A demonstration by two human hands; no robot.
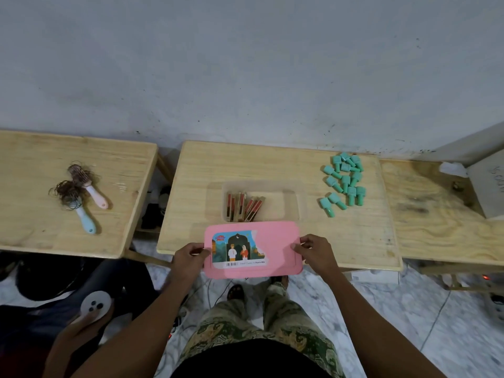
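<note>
I hold a pink rectangular lid (pixel 278 246) with a picture sticker over the near edge of the middle wooden table (pixel 354 241). My left hand (pixel 188 259) pinches its left edge and my right hand (pixel 315 252) pinches its right edge. Just beyond the lid sits a clear plastic container (pixel 289 205) holding several brown and red lipstick-like sticks (pixel 244 205). A heap of several teal capped pieces (pixel 343 181) lies at the table's right.
Two hair-tangled brushes, one pink (pixel 92 192) and one blue (pixel 81 214), lie on the left table (pixel 35 214). A third table (pixel 441 227) at right bears a grey box (pixel 488 184). Another person's hand holds a white device (pixel 95 304) at lower left. Cables cross the marble floor.
</note>
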